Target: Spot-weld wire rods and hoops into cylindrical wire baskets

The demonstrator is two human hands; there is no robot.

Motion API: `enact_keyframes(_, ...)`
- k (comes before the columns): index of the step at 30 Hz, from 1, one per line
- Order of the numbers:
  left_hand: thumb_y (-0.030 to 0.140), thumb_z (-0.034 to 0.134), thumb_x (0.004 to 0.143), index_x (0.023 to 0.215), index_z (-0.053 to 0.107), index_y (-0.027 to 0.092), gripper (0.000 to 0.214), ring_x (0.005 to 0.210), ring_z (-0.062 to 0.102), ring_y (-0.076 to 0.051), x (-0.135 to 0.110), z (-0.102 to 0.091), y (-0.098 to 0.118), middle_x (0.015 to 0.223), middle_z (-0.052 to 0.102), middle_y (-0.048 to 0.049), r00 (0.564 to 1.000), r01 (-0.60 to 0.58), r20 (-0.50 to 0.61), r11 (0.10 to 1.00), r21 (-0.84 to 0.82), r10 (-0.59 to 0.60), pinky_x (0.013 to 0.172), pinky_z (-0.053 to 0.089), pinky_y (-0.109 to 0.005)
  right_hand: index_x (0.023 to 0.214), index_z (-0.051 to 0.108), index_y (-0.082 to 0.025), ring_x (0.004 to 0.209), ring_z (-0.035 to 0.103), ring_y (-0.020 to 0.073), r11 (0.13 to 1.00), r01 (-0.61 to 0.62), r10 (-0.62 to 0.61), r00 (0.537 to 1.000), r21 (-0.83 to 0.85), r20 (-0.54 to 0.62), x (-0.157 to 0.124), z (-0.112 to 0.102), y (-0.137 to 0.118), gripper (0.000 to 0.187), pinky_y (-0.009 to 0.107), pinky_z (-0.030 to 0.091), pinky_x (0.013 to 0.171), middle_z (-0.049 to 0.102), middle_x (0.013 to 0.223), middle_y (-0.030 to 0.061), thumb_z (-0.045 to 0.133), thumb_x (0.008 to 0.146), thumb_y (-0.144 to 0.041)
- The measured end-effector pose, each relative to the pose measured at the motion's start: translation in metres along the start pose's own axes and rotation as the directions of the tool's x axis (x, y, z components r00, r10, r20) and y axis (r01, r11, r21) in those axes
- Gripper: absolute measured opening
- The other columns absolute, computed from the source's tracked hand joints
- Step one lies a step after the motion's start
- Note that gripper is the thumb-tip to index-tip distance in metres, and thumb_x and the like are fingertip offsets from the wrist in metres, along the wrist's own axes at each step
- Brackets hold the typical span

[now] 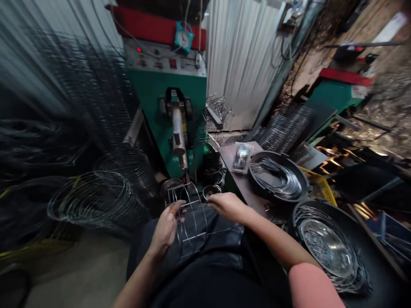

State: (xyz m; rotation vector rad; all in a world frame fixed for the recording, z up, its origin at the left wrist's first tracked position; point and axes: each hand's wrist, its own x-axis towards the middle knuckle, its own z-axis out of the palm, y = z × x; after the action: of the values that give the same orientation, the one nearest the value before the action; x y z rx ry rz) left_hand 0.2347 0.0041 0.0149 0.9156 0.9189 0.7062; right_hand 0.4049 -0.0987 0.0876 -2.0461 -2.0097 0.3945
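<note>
While the left hand (166, 229) pinches a wire frame (196, 236), the right hand (229, 206) is at its right side.
The wire frame is above the dark trousers (141, 244), in front of a green machine (150, 102) — its thin rods are hard to trace there. The right thumb and fingers are drawn together, but I cannot tell whether they pinch a wire; they partly cover a small round cup (204, 192). On the tabletop (226, 154), a device (240, 158) is blurred out — and a pink sleeve (314, 284) is cut off below.
</note>
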Motion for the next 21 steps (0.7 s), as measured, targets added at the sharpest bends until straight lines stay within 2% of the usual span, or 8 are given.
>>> enact_keyframes(3, 0.041, 0.065, 0.060, 0.082, 0.066, 0.017, 0.033, 0.078, 0.055, -0.018, -0.006, 0.001, 0.000, 0.095, 0.061, -0.0073, 1.000, -0.008, 0.000, 0.997, 0.076, 0.008, 0.052, 0.040, -0.023, 0.096, 0.060, -0.017, 0.074, 0.062, 0.0179, 0.972, 0.063, -0.024, 0.986, -0.227, 0.167, 0.018, 0.003, -0.028, 0.020, 0.025, 0.044, 0.061, 0.066, 0.087, 0.0071, 0.043, 0.087, -0.024)
enact_keyframes(5, 0.040, 0.067, 0.058, 0.082, 0.066, 0.018, 0.033, 0.079, 0.056, -0.019, -0.008, -0.002, 0.000, 0.093, 0.061, -0.0067, 1.000, 0.013, -0.014, 0.995, 0.095, -0.012, 0.052, 0.040, -0.023, 0.098, 0.059, -0.017, 0.072, 0.063, 0.0188, 0.949, 0.100, -0.039, 0.978, -0.298, 0.206, 0.026, 0.006, -0.039, 0.019, 0.025, 0.044, 0.056, 0.064, 0.088, 0.0076, 0.045, 0.085, -0.020)
enact_keyframes(10, 0.040, 0.075, 0.048, 0.083, 0.063, 0.018, 0.043, 0.080, 0.055, -0.019, -0.010, -0.017, 0.000, 0.092, 0.060, -0.0057, 0.991, 0.094, -0.100, 0.993, 0.069, -0.087, 0.052, 0.040, -0.023, 0.102, 0.058, -0.021, 0.073, 0.062, 0.0178, 0.941, 0.069, -0.014, 0.986, -0.331, 0.166, 0.026, -0.002, -0.041, 0.022, 0.025, 0.043, 0.055, 0.060, 0.094, 0.0063, 0.043, 0.086, -0.022)
enact_keyframes(13, 0.044, 0.076, 0.047, 0.087, 0.063, 0.018, 0.050, 0.079, 0.054, -0.019, -0.010, -0.027, -0.002, 0.092, 0.060, -0.0055, 0.994, 0.081, -0.078, 0.992, 0.095, -0.073, 0.052, 0.040, -0.023, 0.105, 0.056, -0.023, 0.074, 0.061, 0.0177, 0.951, 0.037, -0.001, 0.993, -0.308, 0.116, 0.022, -0.010, -0.033, 0.023, 0.025, 0.043, 0.057, 0.059, 0.096, 0.0051, 0.043, 0.086, -0.025)
enact_keyframes(17, 0.046, 0.075, 0.048, 0.093, 0.063, 0.019, 0.054, 0.076, 0.054, -0.017, -0.012, -0.037, -0.008, 0.090, 0.060, -0.0052, 0.997, 0.069, -0.049, 0.982, 0.174, -0.061, 0.055, 0.041, -0.024, 0.104, 0.055, -0.019, 0.076, 0.060, 0.0180, 0.958, -0.031, 0.043, 0.998, -0.286, 0.037, 0.016, -0.014, -0.022, 0.024, 0.025, 0.041, 0.058, 0.059, 0.096, 0.0066, 0.047, 0.083, -0.026)
enact_keyframes(21, 0.050, 0.075, 0.045, 0.089, 0.063, 0.018, 0.056, 0.073, 0.054, -0.016, -0.015, -0.047, -0.016, 0.084, 0.061, -0.0046, 0.995, 0.072, -0.088, 0.972, 0.224, -0.054, 0.059, 0.042, -0.026, 0.098, 0.059, -0.017, 0.081, 0.060, 0.0186, 0.973, -0.059, 0.074, 0.995, -0.224, 0.060, 0.011, -0.020, -0.012, 0.022, 0.024, 0.039, 0.063, 0.063, 0.093, 0.0072, 0.053, 0.080, -0.026)
